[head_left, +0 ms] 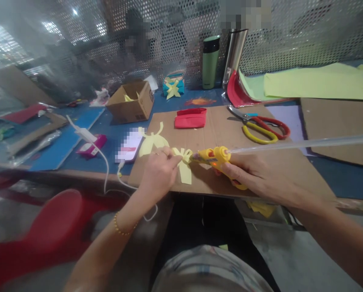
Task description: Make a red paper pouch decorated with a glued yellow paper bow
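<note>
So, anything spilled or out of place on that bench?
An orange patch on the blue tabletop, behind the red folded piece: odd against the blue; can't tell whether spill or old paint. Also, a yellowish scrap sits on the dark trousers, off the bench.

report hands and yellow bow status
Left hand pinching yellow bow. Right hand gripping glue gun, nozzle beside bow. Scissors off to the right, beyond gun.

On my feed I count: glue gun (219, 156) 1 | large scissors (247, 117) 1 | flasks (210, 67) (235, 50) 2 | open box (127, 111) 1 | phone (132, 144) 1
</note>
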Tool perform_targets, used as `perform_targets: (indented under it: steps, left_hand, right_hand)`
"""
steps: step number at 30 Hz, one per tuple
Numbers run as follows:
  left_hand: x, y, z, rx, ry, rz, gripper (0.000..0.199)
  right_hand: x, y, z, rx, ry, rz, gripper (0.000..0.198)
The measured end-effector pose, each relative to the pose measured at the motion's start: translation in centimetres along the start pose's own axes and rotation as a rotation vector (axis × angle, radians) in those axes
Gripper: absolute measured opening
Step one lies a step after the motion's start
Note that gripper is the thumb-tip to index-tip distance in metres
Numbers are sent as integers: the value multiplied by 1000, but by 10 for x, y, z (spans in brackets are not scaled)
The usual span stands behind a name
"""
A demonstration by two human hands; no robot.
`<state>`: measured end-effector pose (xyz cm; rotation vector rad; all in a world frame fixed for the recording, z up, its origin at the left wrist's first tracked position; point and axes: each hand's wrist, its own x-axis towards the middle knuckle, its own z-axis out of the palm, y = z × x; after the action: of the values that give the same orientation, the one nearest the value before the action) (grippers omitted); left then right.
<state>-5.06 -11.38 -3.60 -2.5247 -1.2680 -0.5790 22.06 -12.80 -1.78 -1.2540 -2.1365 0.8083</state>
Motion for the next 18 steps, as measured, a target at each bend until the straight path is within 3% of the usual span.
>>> perform_targets:
  steps: [4,7,11,15,18]
  left_hand:
    - [0,0,0,26,-37,-2,27]
    - [1,0,-1,39,-46,12,27]
    - [1,-1,-5,3,49,57,25]
    - [-7,-5,-14,-18,189,10,24]
    - [-18,-8,-20,-4,164,-1,23]
  right_hand:
    - [1,-4,-3,63,-19,7,66]
    - [-2,1,-1,111,73,5,65]
    - [-9,5,-5,136,212,9,60]
    - [-12,-2,-15,55,185,20,60]
    - [-13,-3,-15,86,232,24,60]
